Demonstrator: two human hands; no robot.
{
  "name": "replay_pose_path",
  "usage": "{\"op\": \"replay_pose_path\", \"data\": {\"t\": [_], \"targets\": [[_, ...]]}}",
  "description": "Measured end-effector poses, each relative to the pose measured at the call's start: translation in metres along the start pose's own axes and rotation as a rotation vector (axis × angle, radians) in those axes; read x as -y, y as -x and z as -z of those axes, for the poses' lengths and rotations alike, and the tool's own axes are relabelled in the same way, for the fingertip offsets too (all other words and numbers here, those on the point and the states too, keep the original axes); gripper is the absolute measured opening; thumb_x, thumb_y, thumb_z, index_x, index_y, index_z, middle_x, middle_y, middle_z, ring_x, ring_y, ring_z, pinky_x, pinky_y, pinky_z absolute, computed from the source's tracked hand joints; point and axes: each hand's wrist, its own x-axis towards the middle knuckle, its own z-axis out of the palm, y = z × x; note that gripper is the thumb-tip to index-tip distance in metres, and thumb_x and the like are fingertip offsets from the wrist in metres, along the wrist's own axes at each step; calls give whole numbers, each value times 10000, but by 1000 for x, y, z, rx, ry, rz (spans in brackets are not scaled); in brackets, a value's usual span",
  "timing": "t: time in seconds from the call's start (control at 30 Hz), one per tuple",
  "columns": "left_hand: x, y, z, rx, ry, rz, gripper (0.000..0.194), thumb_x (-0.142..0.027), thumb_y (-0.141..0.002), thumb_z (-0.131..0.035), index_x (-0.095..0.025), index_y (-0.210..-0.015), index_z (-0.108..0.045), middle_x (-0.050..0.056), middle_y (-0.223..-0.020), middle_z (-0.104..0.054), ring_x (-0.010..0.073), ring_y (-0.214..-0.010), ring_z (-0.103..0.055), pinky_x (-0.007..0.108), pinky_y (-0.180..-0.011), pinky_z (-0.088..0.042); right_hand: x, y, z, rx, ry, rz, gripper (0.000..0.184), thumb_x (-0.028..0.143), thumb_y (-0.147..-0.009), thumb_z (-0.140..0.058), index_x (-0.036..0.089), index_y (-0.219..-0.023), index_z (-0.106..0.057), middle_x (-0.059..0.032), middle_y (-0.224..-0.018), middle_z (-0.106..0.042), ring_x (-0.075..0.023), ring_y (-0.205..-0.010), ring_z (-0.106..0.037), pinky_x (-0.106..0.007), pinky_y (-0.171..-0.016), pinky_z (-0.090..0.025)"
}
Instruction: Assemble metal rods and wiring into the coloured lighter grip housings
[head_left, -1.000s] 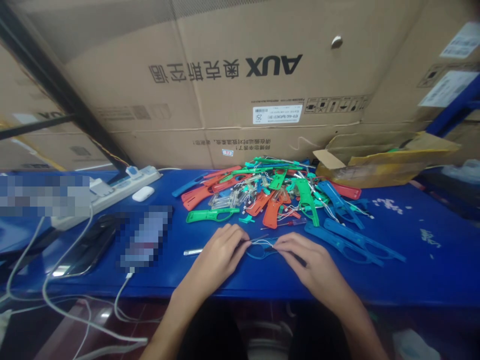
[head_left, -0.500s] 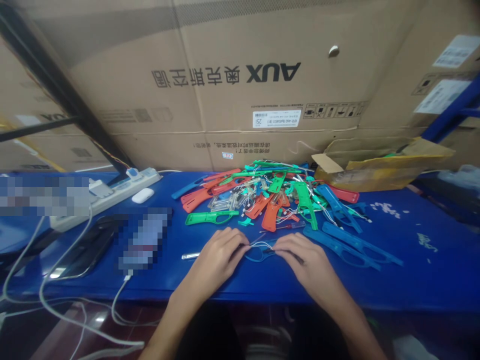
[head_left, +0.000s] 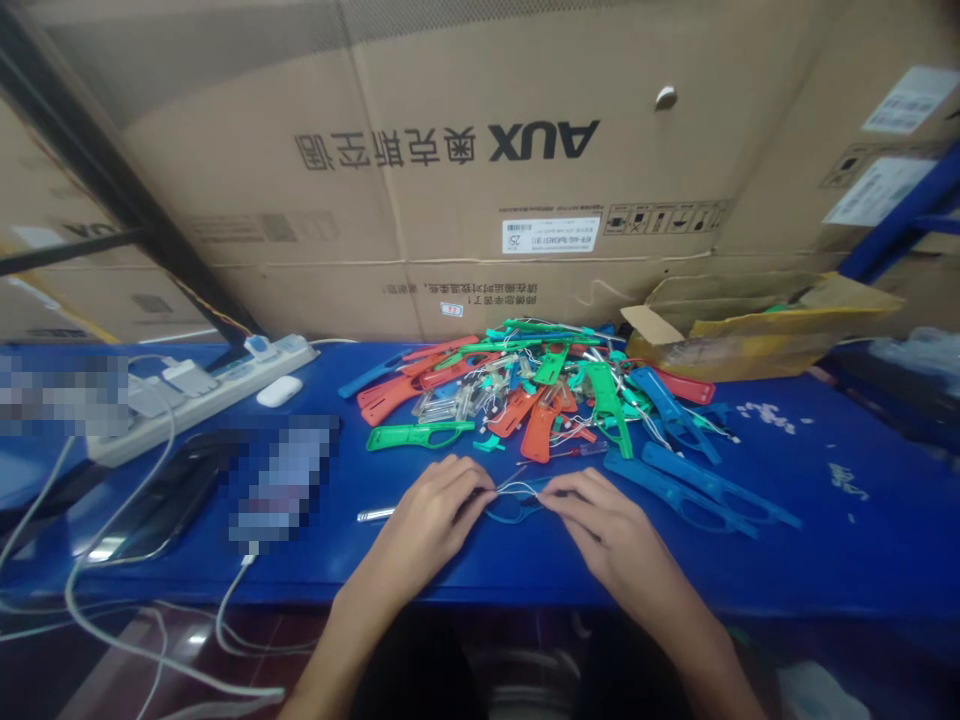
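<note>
Thin white wires (head_left: 517, 486) run in a short arc between my two hands. My left hand (head_left: 441, 502) pinches them at one end, thumb against fingers. At the other end my right hand (head_left: 597, 512) pinches them, with fingers bent. Just under the wires lies a blue plastic piece (head_left: 505, 518) with a loop-shaped opening, partly hidden by my fingers. A screwdriver (head_left: 585, 450) rests beyond my right hand. A shiny metal rod (head_left: 375, 515) sticks out beside my left wrist. Two blue plastic handle pieces (head_left: 675, 492) lie right of my right hand.
Behind my hands a pile of red, green and blue plastic parts (head_left: 536, 425) mixes with wires. An open carton (head_left: 765, 340) stands at back right. On the left are a power strip (head_left: 225, 385), phones (head_left: 157, 500) and cables. Small white bits (head_left: 769, 415) lie right.
My fingers have shifted slightly on the white wires, and both hands still pinch them. The whole view has moved a little; the pile looks the same.
</note>
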Motion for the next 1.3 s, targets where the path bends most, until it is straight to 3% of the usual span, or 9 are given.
{"op": "replay_pose_path", "data": {"t": [0.3, 0.8, 0.97, 1.17, 1.3], "targets": [[0, 1, 1, -5, 28, 1, 75, -229, -1038, -551, -208, -1024, -621, 21, -1017, -686, 188, -938, -621, 347, -896, -447, 0, -1, 0, -26, 33, 74, 304, -16, -960, -492, 151, -1079, -716, -74, -1023, -686, -186, -946, -613, -312, -822, -554], [-1, 1, 2, 0, 40, 13, 67, -228, -1029, -568, -207, -1017, -630, 22, -1012, -692, 186, -934, -625, 354, -907, -458, -6, -1, 1, -47, 5, 56, 311, 44, -974, -526, 192, -1102, -767, -54, -1045, -752, -188, -935, -651, -329, -820, -586], [0, 0, 2, -1, 42, 14, 64, -223, -1028, -568, -209, -1020, -630, 24, -1016, -691, 188, -937, -625, 361, -915, -462, -4, 3, 2, 15, 81, 40, 342, 76, -992, -504, 216, -1185, -749, -45, -1143, -762, -198, -1002, -681, -361, -890, -591], [1, 1, 2, -33, 57, 21, 80, -218, -1033, -554, -203, -1013, -630, 32, -998, -677, 187, -936, -609, 348, -890, -477, 2, 11, -5, 87, 409, 41, 412, 113, -992, -506, 246, -1348, -667, -44, -1348, -696, -292, -1054, -677, -534, -904, -574], [3, 4, 3, -37, 53, 23, 102, -233, -1040, -544, -203, -1005, -634, 38, -987, -684, 192, -921, -609, 353, -871, -476, 6, 10, -2, 139, 301, 1, 405, 186, -1034, -489, 264, -1412, -610, -34, -1391, -667, -235, -1002, -657, -485, -930, -576]]}}
